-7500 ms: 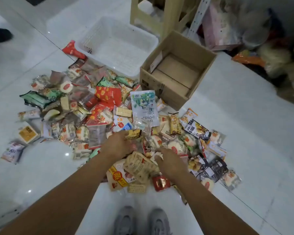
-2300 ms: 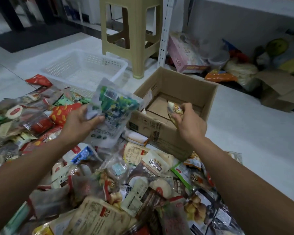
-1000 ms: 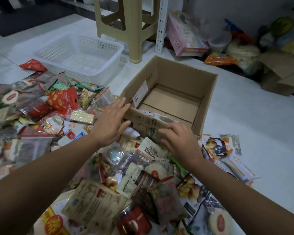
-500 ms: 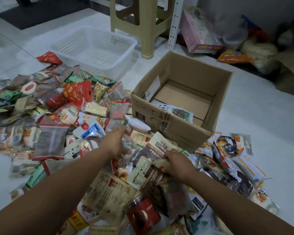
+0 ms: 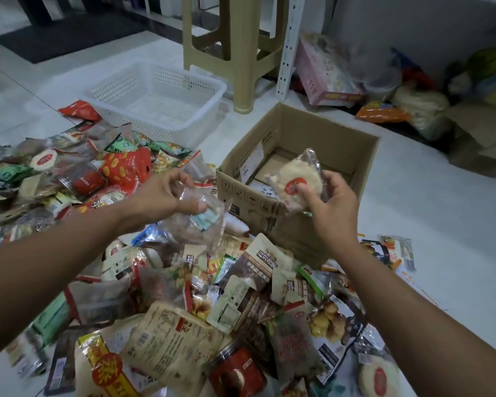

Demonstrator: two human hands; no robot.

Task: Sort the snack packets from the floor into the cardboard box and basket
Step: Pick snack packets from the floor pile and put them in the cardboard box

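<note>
White tiled floor (image 5: 413, 202), snack packets (image 5: 178, 339) heaped right across it. Half a second back both your hands were down in that pile, and now they're up! Your left grip (image 5: 166, 196) pinches a clear packet (image 5: 201, 224) just above the heap. Your right grip (image 5: 332, 207) is curled round a pale round cake packet (image 5: 295, 181), over the cardboard box (image 5: 364, 167)'s near wall and looking ready to drop. The white basket (image 5: 209, 81) waits beyond.

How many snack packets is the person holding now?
2. The left hand pinches a clear packet above the pile; the right hand grips a round pastry packet over the cardboard box's near wall. More could be hidden in a palm.
</note>
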